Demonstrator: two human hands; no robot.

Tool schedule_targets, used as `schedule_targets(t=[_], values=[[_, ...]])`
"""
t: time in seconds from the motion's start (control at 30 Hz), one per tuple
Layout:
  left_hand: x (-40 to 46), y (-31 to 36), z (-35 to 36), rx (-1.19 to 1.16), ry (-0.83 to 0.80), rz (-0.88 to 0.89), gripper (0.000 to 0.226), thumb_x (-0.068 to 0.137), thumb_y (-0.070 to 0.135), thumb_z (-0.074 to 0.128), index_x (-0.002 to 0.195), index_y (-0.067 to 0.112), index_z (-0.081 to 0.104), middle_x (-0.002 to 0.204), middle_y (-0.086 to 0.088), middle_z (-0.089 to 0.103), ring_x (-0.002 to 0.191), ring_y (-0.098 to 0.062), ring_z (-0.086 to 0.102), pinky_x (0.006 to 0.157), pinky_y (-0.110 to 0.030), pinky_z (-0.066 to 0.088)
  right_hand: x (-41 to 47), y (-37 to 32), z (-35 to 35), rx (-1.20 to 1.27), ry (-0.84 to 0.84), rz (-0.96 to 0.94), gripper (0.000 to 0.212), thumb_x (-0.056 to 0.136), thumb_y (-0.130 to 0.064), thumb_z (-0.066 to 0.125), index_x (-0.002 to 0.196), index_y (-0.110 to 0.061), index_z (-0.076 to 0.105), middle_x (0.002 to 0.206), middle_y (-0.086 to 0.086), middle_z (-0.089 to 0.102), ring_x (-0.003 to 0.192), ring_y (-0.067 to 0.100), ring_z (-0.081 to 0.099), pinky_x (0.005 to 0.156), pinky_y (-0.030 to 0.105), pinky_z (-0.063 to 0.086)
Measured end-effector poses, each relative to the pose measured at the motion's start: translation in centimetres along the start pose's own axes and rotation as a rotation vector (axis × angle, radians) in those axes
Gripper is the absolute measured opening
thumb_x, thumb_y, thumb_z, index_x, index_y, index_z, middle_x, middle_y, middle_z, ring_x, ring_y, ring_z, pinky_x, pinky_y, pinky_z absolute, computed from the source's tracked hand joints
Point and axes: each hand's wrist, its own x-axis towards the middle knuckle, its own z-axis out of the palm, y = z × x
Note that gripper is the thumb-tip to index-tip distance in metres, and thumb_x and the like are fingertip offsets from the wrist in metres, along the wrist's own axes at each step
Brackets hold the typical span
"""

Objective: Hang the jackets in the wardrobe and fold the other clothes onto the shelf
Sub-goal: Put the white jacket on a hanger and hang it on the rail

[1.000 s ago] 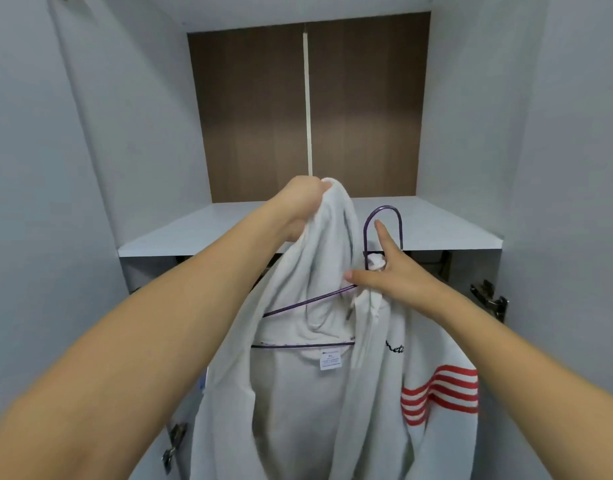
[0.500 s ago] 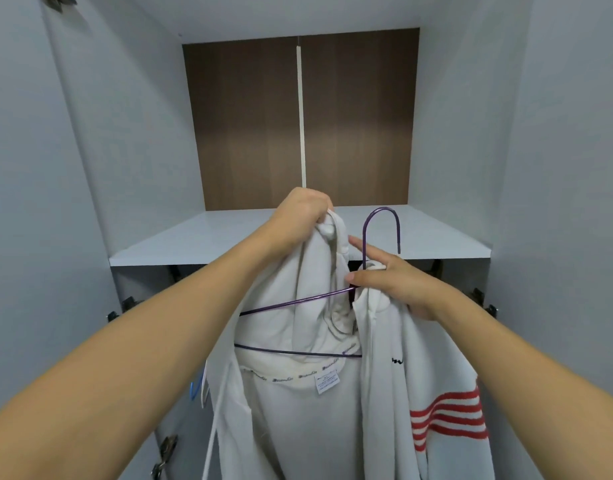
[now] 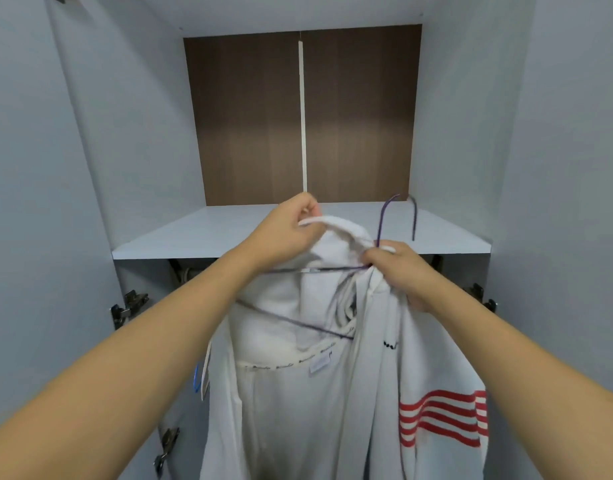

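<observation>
Right hand (image 3: 398, 271) around hanger (image 3: 384, 220) neck (fingertips hidden in white jacket (image 3: 298, 393))

Head view, close, facing wardrobe (image 3: 471, 116)

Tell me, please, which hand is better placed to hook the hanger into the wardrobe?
Probably the right hand: it grips the purple hanger at its neck, just below the hook. The left hand holds only the white jacket.
</observation>
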Motion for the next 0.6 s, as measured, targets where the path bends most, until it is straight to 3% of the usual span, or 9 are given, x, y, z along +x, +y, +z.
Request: schedule_targets(t=[0.07,0.13,0.23,0.37,0.47,0.6], values=[[-1.3,-1.6,-1.4,0.22,-0.076,-0.019,0.024,0.083,0.045,0.07,0.082,0.026,0.054,0.07,0.008,0.061,0.061,-0.007,0.051,0.056,-0.022,0.037,0.7,-0.1,0.2,0.017,0.089,-0.058,0.019,0.08,-0.026,0.061,0.068,-0.02,0.048,0.062,0.002,0.038,0.058,0.014,0.035,0.053,0.026,0.025],[-2.5,-2.7,-2.5,0.392,-0.068,-0.008,0.025,0.079,0.051,0.063,0.079,0.027,0.054,0.069,0.009,0.059,0.065,-0.008,0.054,0.057,-0.024,0.039,1.1,-0.2,0.9,-0.012,0.105,-0.126,0.025,0.082,-0.029,0.06,0.068,-0.013,0.046,0.065,0.002,0.036,0.06,0.014,0.033,0.058,0.031,0.024],[-4.0,-3.4,-3.2,0.529,0.036,-0.018,0.019,0.074,0.038,0.046,0.081,0.024,0.055,0.071,0.007,0.058,0.072,-0.024,0.055,0.062,-0.035,0.046,1.3,-0.6,2.2,-0.03,0.133,-0.184,0.033,0.082,-0.03,0.058,0.06,-0.017,0.037,0.06,-0.003,0.032,0.057,0.013,0.03,0.059,0.033,0.022],[-5.9,-6.2,-3.8,0.593,0.222,-0.089,0.014,0.086,0.023,0.049,0.085,0.014,0.058,0.086,-0.001,0.053,0.079,-0.024,0.049,0.065,-0.036,0.043,1.2,-0.8,2.6,-0.072,0.146,-0.189,0.036,0.08,-0.03,0.055,0.053,-0.022,0.032,0.052,-0.01,0.029,0.051,0.011,0.026,0.056,0.032,0.021],[-6.6,-8.8,-3.2,0.305,0.393,-0.333,0.01,0.092,0.017,0.047,0.089,0.009,0.052,0.088,-0.004,0.052,0.075,-0.022,0.048,0.062,-0.034,0.039,1.2,-1.0,2.5,-0.086,0.181,-0.186,0.038,0.08,-0.028,0.056,0.05,-0.023,0.034,0.049,-0.011,0.029,0.047,0.009,0.026,0.054,0.03,0.022],[-7.0,-10.9,-0.8,-0.149,0.525,-0.599,0.021,0.098,0.026,0.043,0.085,0.01,0.049,0.081,-0.004,0.052,0.076,-0.023,0.045,0.063,-0.032,0.035,1.0,-1.2,3.0,-0.186,0.192,-0.205,0.039,0.081,-0.028,0.054,0.046,-0.027,0.037,0.046,-0.01,0.031,0.053,0.012,0.028,0.056,0.032,0.024]])
